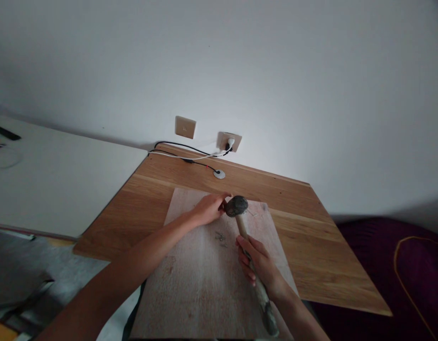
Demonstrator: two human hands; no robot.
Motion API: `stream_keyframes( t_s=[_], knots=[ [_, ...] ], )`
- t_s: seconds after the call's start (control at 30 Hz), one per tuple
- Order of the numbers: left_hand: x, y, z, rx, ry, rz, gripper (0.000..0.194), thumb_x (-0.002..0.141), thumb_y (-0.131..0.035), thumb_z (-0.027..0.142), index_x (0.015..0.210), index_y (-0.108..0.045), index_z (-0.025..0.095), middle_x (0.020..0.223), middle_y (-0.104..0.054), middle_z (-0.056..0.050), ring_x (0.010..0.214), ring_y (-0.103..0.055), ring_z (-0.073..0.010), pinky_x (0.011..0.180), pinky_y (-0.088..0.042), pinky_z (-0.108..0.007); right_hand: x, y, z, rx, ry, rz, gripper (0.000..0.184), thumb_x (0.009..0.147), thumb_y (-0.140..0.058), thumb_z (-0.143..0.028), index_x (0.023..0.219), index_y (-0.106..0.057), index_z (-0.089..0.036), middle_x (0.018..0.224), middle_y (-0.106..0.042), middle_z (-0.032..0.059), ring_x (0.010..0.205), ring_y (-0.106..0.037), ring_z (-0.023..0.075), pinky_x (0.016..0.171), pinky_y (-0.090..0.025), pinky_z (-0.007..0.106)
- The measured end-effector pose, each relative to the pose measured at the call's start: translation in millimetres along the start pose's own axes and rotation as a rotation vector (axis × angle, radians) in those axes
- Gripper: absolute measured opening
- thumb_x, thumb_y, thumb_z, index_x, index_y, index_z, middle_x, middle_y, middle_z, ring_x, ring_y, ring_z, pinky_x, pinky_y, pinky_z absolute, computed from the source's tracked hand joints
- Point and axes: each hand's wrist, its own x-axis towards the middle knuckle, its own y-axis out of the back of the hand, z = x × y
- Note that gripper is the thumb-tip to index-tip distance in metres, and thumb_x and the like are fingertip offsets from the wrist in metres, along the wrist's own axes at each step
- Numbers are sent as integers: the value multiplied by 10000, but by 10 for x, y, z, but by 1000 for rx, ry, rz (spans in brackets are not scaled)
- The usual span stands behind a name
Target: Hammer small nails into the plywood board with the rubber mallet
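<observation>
My right hand is wrapped around the wooden handle of a hammer with a dark, rounded head. The hammer head hangs over the far part of a pale wooden board. Just left of the head, my left hand rests low at the board with its thumb and fingers pinched together. What sits between those fingertips is hidden by the hammer head. A few small nails lie loose on the board between my hands, and another nail shows to the right of the hammer head.
Beneath the board is a brown wooden tabletop against a white wall. Black and white cables run along its back to a wall socket and a round cable grommet. A white table adjoins at left; purple fabric lies at right.
</observation>
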Motion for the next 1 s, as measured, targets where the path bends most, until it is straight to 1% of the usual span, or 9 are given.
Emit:
stream_keyframes(
  t_s=[0.17,0.4,0.5,0.57,0.7,0.77,0.87,0.93,1.0],
  knots=[
    [1,10,16,0,-5,-6,590,833,-611,-3,1401,-616,156,1021,-811,-77,932,-762,-211,860,-556,-292,-9,20,0,7,-8,-3,370,1083,-586,-509,932,-629,-174,563,-479,-136,320,-336,20,301,-291,153],
    [0,14,23,-9,-13,-1,559,850,-618,13,1385,-626,178,1045,-811,-73,968,-764,-213,890,-554,-295,15,29,7,22,-8,-23,370,1084,-587,-508,943,-643,-170,562,-487,-135,318,-333,21,309,-305,157],
    [-3,6,-4,-13,-19,-1,550,867,-618,27,1392,-618,191,1036,-810,-60,967,-760,-201,903,-550,-291,0,0,-24,32,8,-25,398,1074,-581,-543,923,-629,-179,538,-466,-142,305,-325,22,303,-300,159],
    [-3,-2,-30,-19,-26,-7,530,890,-621,63,1402,-609,202,1029,-806,-46,960,-756,-192,901,-549,-287,-35,-32,-76,37,26,-15,439,1015,-627,-615,893,-602,-194,520,-452,-148,292,-317,24,286,-297,161],
    [6,-19,-68,-29,-36,-20,497,928,-639,160,1420,-591,207,1038,-798,-32,962,-746,-189,893,-545,-292,-154,-98,-244,43,78,39,598,766,-776,-777,833,-565,-222,490,-445,-147,266,-312,30,238,-304,173],
    [12,-24,-69,-33,-34,-25,492,936,-641,181,1424,-590,199,1030,-800,-33,956,-743,-194,892,-545,-301,-212,-120,-326,44,98,67,629,716,-795,-801,804,-556,-226,475,-436,-146,261,-308,29,228,-305,172],
    [17,-22,-53,-36,-26,-24,501,940,-635,188,1439,-587,190,1024,-802,-40,938,-743,-203,883,-549,-314,-246,-132,-380,41,113,89,627,724,-792,-801,787,-540,-230,474,-435,-145,264,-308,26,229,-308,167],
    [15,-17,-41,-36,-24,-22,512,932,-637,179,1441,-587,193,1027,-802,-42,937,-743,-203,884,-551,-315,-218,-128,-347,35,109,87,615,743,-786,-791,808,-552,-226,483,-442,-146,269,-315,26,233,-309,165],
    [10,-11,-33,-33,-23,-15,519,918,-638,149,1433,-594,197,1025,-802,-44,938,-745,-200,888,-552,-308,-158,-116,-266,22,87,68,582,794,-767,-764,837,-571,-218,488,-446,-150,270,-318,28,238,-308,166]
  ],
)
